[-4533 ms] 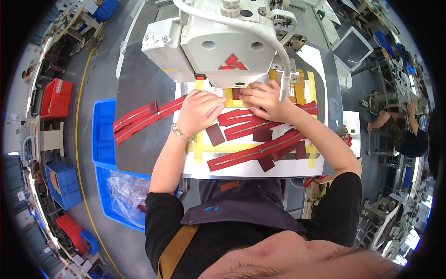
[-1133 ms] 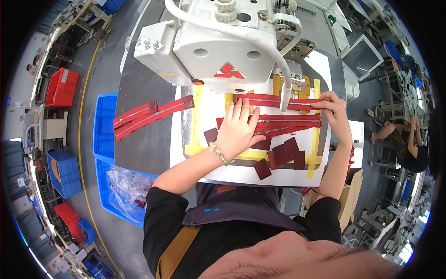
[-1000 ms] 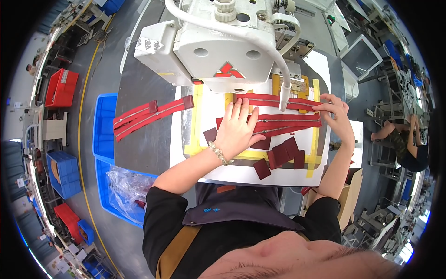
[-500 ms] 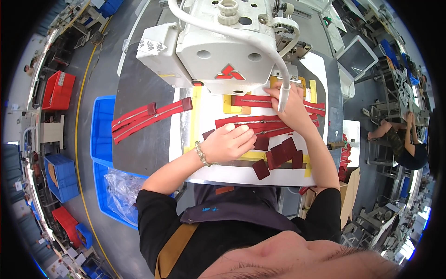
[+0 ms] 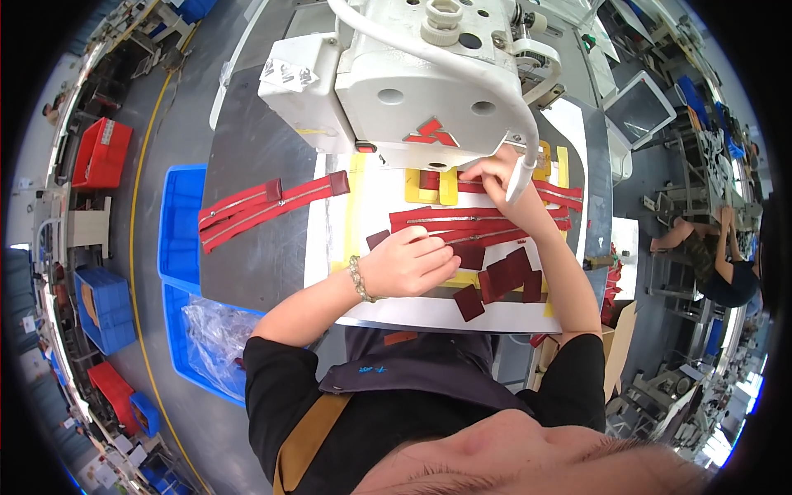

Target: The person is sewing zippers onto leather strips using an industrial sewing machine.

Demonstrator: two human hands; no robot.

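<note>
My right hand [image 5: 505, 180] is under the white sewing machine head [image 5: 429, 103], its fingers closed on a red zipper [image 5: 557, 193]. That zipper's left end sits at a yellow frame-shaped plate [image 5: 412, 188], with red showing in the plate's opening. My left hand [image 5: 410, 262] has its fingers curled beside several red zippers [image 5: 478, 221] that lie side by side; whatever it may hold is hidden. Dark red patches [image 5: 507, 274] lie in a loose pile to the right of this hand.
More red zippers with dark red end tabs [image 5: 276, 206] lie at the left of the table [image 5: 247, 276]. Blue bins [image 5: 180, 247] stand beyond its left edge, one with clear plastic [image 5: 216, 334]. A white cable [image 5: 528, 140] hangs over my right hand. A screen [image 5: 639, 107] stands at right.
My left fingers have curled and lifted from lying flatter over the zippers. The zipper end, earlier on top of the yellow plate, now shows within its opening. The whole view has shifted slightly.
</note>
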